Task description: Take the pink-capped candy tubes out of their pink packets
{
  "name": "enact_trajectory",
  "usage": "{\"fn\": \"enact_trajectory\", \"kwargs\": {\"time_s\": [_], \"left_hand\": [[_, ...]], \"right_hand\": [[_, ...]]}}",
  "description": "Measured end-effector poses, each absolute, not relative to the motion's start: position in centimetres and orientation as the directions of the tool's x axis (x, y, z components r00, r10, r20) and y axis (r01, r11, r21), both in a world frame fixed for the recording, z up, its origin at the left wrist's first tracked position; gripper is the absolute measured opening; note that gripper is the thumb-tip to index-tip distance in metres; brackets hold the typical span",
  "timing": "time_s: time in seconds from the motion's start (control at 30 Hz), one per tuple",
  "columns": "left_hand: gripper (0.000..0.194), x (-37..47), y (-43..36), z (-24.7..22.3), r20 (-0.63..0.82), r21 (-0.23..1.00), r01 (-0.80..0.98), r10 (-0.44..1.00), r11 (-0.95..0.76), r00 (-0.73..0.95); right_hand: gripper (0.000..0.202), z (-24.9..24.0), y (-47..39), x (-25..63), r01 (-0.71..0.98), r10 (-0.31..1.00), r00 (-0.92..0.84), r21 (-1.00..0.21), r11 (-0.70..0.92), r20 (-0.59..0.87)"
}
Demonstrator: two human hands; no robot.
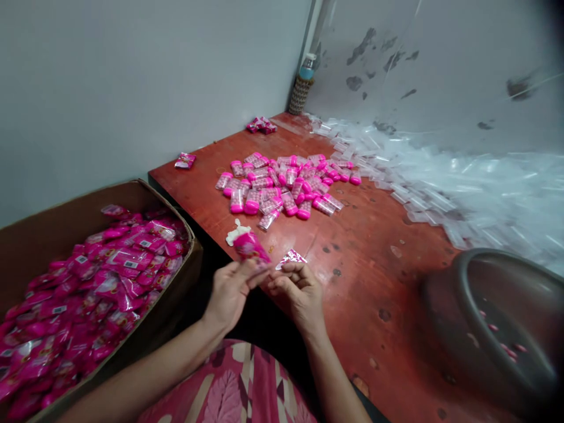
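Observation:
Between the thumb and fingers of my left hand (pixel 229 294) is a shiny pink packet (pixel 252 247), tilted up over the table's near edge. My right hand (pixel 302 294) is closed in a pinch close to the packet's lower corner; what its fingertips hold is hidden. Just behind those fingers shows a small pink-and-white patterned wrapper piece (pixel 291 257); I cannot tell whether it is held or lies on the table. Beyond both hands, a heap of small clear bottles with pink caps (pixel 286 182), filled with pale pink balls, is spread on the red table (pixel 352 258).
At left stands a cardboard box (pixel 191 241) full of pink packets (pixel 106 282). A grey basin (pixel 467 294) with a few pink pieces sits at right. Clear plastic sleeves (pixel 440 182) pile along the wall. A bottle (pixel 307 67) in a woven holder stands in the far corner.

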State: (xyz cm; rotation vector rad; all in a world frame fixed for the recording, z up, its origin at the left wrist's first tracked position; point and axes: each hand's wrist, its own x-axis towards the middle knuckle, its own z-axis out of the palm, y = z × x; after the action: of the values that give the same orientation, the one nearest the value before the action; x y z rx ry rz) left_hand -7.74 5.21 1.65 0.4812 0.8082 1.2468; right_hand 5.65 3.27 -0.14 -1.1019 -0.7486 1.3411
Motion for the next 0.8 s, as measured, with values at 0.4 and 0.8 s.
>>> {"fn": "enact_trajectory", "kwargs": {"time_s": [0.4,0.8], "left_hand": [[0.037,-4.6,8.7,-2.7,0.299,0.619,0.566,0.830,-0.544,0.471],[0.020,-3.3,8.9,-4.2,0.517,0.543,0.543,0.765,-0.641,0.384]], "right_hand": [[0.018,-1.0,2.8,10.4,-0.153,0.922,0.350,-0.981,-0.119,-0.166],[0.024,-1.7,3.2,10.3,-0.007,0.887,0.454,-0.995,-0.098,-0.091]]}}
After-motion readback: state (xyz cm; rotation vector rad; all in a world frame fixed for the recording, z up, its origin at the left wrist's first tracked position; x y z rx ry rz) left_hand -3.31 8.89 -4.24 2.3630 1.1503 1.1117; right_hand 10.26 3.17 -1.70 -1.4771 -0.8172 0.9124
